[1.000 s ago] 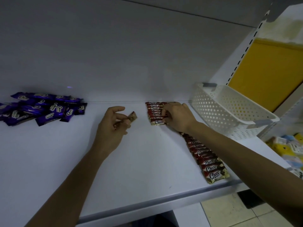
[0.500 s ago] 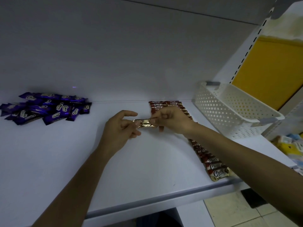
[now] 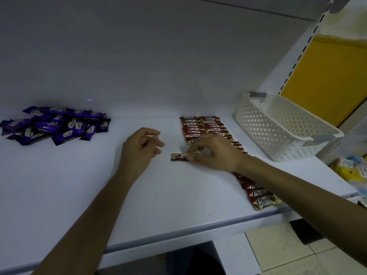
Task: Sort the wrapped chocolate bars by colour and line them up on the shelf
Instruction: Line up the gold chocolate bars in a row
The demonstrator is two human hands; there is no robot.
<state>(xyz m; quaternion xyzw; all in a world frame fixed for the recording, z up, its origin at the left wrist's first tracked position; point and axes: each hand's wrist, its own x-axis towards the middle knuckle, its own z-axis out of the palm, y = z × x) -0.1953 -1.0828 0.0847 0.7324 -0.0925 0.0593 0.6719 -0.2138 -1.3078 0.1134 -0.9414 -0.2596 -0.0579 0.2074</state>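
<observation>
On the white shelf (image 3: pixel 79 195), red chocolate bars (image 3: pixel 202 126) lie in two rows: a short one at the back and a longer one running to the front edge, partly hidden under my right forearm. My right hand (image 3: pixel 214 153) pinches one red-and-gold bar (image 3: pixel 179 157) against the shelf, just in front of the short row. My left hand (image 3: pixel 142 148) hovers left of that bar, empty, fingers loosely curled. A loose pile of purple chocolate bars (image 3: pixel 57 126) sits at the back left.
A white perforated plastic basket (image 3: pixel 278 132) stands on the shelf at the back right, next to the slotted upright. Yellow and blue packets (image 3: pixel 351 171) lie on a lower shelf to the right. Tiled floor shows below the shelf's front edge.
The red bar passed from my left hand to my right hand. My right hand then brought it down onto the shelf, and my left hand let go.
</observation>
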